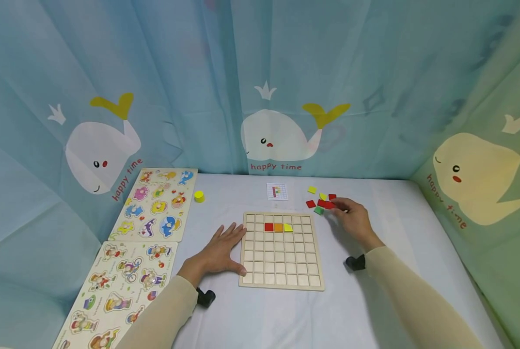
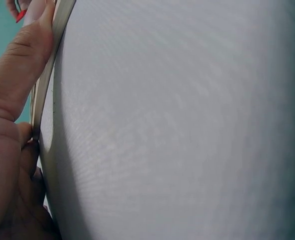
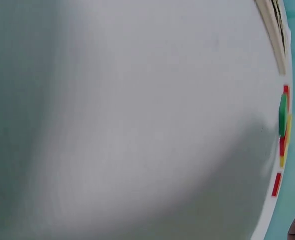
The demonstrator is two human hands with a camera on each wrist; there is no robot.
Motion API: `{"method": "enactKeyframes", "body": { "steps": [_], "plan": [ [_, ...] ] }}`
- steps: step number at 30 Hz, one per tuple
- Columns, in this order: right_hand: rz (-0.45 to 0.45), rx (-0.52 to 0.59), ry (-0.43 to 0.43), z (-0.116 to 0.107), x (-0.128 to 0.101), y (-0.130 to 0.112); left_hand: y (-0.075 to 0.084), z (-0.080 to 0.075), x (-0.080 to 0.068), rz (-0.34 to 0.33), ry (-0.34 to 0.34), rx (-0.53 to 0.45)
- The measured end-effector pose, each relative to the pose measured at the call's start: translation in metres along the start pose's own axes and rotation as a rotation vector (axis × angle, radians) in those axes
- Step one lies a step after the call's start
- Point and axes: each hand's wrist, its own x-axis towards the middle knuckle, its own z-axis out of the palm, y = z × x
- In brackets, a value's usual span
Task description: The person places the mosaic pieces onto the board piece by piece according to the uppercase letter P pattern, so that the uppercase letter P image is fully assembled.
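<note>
A wooden grid board (image 1: 280, 260) lies on the table with a red tile (image 1: 269, 227), an orange tile (image 1: 278, 227) and a yellow tile (image 1: 288, 227) side by side in its second row. My left hand (image 1: 218, 252) is spread flat at the board's left edge, thumb near the lower corner. Above the loose tiles at the back right, my right hand (image 1: 353, 220) pinches a red square tile (image 2: 21, 16) between thumb and fingers. Beneath and around it lie more red tiles (image 1: 310, 204), yellow tiles (image 1: 312, 189) and a green tile (image 1: 319, 210).
A small card (image 1: 277, 191) with a coloured grid pattern lies behind the board. Two picture puzzle boards (image 1: 129, 232) cover the table's left side, with a yellow cylinder (image 1: 199, 196) near the upper one. A curtain (image 1: 216, 87) with whales closes off the back and sides.
</note>
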Motion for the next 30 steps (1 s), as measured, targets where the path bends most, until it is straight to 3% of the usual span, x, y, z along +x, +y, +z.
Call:
{"method": "enactKeyframes", "body": {
  "steps": [18, 30],
  "plan": [
    [-0.116, 0.052, 0.003, 0.027, -0.024, -0.032, 0.0, -0.002, 0.0, -0.01, -0.004, -0.022],
    [-0.122, 0.086, -0.105, 0.051, -0.044, -0.059, 0.0, -0.002, 0.0, -0.003, -0.003, -0.014]
  ]
}}
